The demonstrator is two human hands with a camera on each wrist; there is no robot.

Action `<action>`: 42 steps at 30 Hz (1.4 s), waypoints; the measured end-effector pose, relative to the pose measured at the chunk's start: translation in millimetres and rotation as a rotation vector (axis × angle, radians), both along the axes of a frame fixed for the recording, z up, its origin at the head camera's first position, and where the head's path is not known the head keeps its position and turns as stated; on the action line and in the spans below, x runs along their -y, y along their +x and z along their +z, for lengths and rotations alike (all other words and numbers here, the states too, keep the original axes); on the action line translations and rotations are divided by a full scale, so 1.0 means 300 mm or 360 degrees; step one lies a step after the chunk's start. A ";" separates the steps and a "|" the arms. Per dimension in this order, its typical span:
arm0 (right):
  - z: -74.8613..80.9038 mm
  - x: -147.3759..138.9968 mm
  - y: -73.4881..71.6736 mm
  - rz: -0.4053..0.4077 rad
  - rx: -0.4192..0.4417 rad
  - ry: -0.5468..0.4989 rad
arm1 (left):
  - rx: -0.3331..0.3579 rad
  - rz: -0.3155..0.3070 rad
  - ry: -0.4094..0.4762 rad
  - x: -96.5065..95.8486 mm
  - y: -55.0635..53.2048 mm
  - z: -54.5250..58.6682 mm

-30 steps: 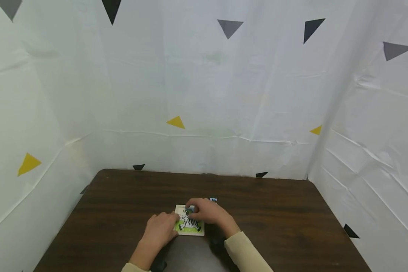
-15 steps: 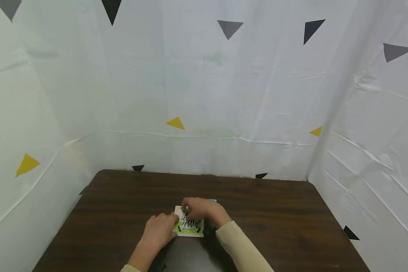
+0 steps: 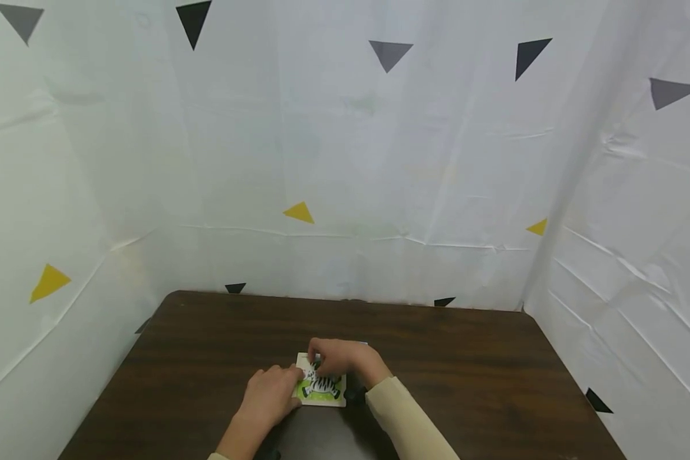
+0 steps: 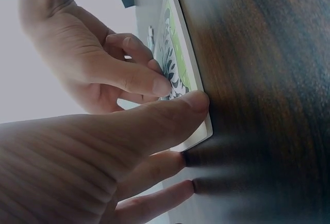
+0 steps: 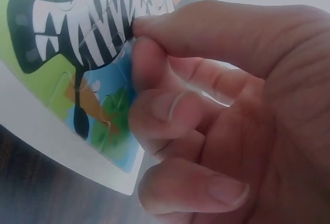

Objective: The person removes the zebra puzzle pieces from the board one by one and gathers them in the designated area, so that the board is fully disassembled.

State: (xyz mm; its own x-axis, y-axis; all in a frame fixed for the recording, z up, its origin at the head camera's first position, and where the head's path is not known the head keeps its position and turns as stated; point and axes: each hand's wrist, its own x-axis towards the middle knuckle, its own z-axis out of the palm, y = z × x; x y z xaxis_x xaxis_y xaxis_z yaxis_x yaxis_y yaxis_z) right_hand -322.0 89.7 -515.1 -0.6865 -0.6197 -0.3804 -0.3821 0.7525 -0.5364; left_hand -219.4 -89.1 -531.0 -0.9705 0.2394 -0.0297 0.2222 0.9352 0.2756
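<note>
A square zebra jigsaw puzzle (image 3: 322, 397) in a pale wooden tray lies flat on the table between the hands. My left hand (image 3: 266, 397) grips its left side; in the left wrist view the thumb (image 4: 193, 101) presses the tray's edge and other fingertips touch the table. My right hand (image 3: 338, 356) reaches over the tray's upper part. Its thumb and index finger are pinched together at the zebra (image 5: 100, 20), on a puzzle piece that the fingers mostly hide. The other fingers are curled. Zebra, grass and blue background pieces show fitted together in the right wrist view.
A small bluish loose piece (image 3: 364, 344) lies behind the right wrist, mostly hidden. The dark wooden table (image 3: 466, 370) runs back to a white curtain (image 3: 345, 160) with printed triangles, which also hangs at both sides. A grey surface (image 3: 324, 434) lies nearest the body.
My right hand has shifted slightly left over the puzzle, and its fingertips have come down closer to the tray. The left hand stays at the tray's side. The loose piece is now more covered.
</note>
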 end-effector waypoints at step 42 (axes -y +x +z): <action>-0.008 0.001 -0.012 -0.0021 0.0128 -0.0112 | -0.0121 -0.0046 -0.0008 0.009 0.012 -0.003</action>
State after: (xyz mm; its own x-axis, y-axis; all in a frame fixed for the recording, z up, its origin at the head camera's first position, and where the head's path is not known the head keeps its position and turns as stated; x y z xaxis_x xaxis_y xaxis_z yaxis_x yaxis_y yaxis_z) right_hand -325.5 89.5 -517.4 -0.6640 -0.6377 -0.3905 -0.3260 0.7168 -0.6164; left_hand -215.7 -91.8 -532.0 -0.9627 0.2671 0.0423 0.2690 0.9295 0.2522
